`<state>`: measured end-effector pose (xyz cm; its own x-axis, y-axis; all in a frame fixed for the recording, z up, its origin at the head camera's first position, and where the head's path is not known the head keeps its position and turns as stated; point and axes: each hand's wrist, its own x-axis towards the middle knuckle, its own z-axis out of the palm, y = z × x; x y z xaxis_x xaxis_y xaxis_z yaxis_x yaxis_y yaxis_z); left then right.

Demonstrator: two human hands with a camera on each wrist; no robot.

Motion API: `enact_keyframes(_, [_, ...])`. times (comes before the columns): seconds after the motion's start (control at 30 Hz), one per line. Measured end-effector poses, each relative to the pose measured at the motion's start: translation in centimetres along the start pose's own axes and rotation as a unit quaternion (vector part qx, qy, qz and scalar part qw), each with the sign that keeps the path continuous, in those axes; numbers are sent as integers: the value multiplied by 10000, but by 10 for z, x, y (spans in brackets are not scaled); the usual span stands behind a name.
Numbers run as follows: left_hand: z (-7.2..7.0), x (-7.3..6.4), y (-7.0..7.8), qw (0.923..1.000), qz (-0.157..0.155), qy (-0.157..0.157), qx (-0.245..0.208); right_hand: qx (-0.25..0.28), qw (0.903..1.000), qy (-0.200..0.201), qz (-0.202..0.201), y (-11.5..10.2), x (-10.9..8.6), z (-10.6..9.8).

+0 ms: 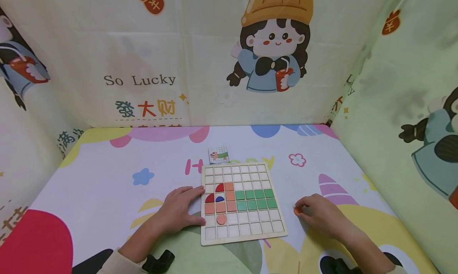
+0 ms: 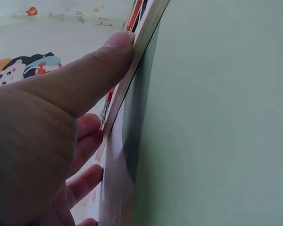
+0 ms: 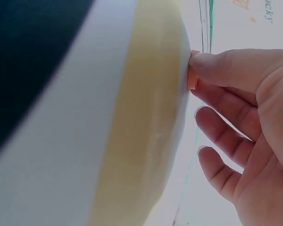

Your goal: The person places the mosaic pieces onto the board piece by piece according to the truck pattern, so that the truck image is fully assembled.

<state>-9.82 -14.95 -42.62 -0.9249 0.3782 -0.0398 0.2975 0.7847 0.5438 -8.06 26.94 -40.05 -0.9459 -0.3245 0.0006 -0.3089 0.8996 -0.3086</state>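
A wooden grid board (image 1: 214, 241) lies flat at the middle of the table. Its cells hold green squares (image 1: 251, 195), orange squares (image 1: 230, 206), red quarter-round pieces (image 1: 209, 198), a blue half-round piece (image 1: 220, 199) and an orange disc (image 1: 222, 219). My left hand (image 1: 177, 210) rests against the board's left edge, thumb tip (image 2: 125, 40) on the rim and fingers spread. Right of the board, my right hand (image 1: 322, 214) pinches a small orange piece (image 3: 193, 77) between thumb and index finger, close over the tablecloth. Most of that piece is hidden by the fingertips.
A small picture card (image 1: 219, 154) with a coloured grid pattern leans just behind the board. Under everything spreads a printed tablecloth (image 1: 118, 186). Patterned cloth walls (image 1: 200, 67) stand at the back and both sides.
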Motion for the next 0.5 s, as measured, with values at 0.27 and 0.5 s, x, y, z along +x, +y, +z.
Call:
enact_keyframes(0.27, [1, 0, 0, 10000, -22, 3, -41, -180, 9992, 175, -323, -3, 1, 0])
enact_keyframes(0.5, [1, 0, 0, 10000, -1, 48, -19, -38, 9969, 389, -681, -16, 7, -4])
